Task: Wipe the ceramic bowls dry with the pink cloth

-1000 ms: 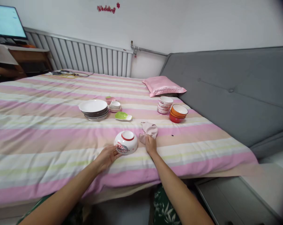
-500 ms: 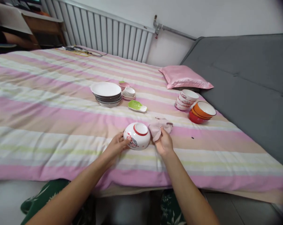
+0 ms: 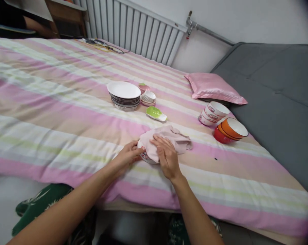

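Note:
A white bowl (image 3: pixel 143 155) with a red and dark printed design rests on the bed, most of it hidden under a pale pink cloth (image 3: pixel 178 137). My left hand (image 3: pixel 131 153) grips the bowl at its left side, thumb on the printed wall. Over the bowl, my right hand (image 3: pixel 166 154) lies flat on the cloth with its fingers stretched out, pressing it against the bowl. Just beyond them sits a green and white spoon-shaped dish (image 3: pixel 156 113).
A plate stack (image 3: pixel 124 91) stands beyond, beside small dishes (image 3: pixel 149 97). To the right are stacked white bowls (image 3: pixel 214 114) and orange and red bowls (image 3: pixel 230 131), near a pink pillow (image 3: pixel 216 87). Cables (image 3: pixel 105 46) lie at the back. A person's arm (image 3: pixel 39 28) shows far left.
My right hand has moved left and spread the cloth over the upturned bowl, covering its base. My left hand keeps its grip. The view has shifted and tilted slightly.

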Demonstrator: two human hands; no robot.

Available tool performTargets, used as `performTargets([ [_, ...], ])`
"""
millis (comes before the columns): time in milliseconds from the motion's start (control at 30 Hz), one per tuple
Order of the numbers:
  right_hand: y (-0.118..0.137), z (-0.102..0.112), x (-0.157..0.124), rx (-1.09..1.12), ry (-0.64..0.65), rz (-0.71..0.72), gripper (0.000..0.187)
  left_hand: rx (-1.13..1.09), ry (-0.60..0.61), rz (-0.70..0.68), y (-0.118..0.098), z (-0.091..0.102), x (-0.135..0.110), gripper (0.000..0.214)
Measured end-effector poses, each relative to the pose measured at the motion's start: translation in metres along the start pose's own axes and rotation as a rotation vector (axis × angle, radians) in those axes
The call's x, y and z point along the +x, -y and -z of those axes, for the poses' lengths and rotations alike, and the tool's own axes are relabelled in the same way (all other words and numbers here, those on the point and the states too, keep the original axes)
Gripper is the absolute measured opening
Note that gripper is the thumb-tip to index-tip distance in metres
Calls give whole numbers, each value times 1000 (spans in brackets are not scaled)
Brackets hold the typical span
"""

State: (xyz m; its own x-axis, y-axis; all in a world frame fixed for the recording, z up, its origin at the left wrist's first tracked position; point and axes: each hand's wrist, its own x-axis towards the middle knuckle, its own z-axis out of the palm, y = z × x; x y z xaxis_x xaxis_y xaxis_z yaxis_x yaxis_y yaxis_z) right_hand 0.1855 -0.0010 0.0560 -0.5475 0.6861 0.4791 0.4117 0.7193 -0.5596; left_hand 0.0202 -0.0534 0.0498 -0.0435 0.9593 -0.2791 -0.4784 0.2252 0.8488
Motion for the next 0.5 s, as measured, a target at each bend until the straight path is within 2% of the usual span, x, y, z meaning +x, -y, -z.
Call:
performTargets([
  [67, -3, -2, -4, -46, -25, -4, 39, -1, -2, 4, 1, 1, 0, 49],
  [233, -3, -4, -4, -162, 11, 8, 43, -13, -14, -23, 4, 0, -1, 48],
  [500, 1, -7, -7, -158, -99, -93, 44, -46, -29, -117, 10, -5, 0, 58],
])
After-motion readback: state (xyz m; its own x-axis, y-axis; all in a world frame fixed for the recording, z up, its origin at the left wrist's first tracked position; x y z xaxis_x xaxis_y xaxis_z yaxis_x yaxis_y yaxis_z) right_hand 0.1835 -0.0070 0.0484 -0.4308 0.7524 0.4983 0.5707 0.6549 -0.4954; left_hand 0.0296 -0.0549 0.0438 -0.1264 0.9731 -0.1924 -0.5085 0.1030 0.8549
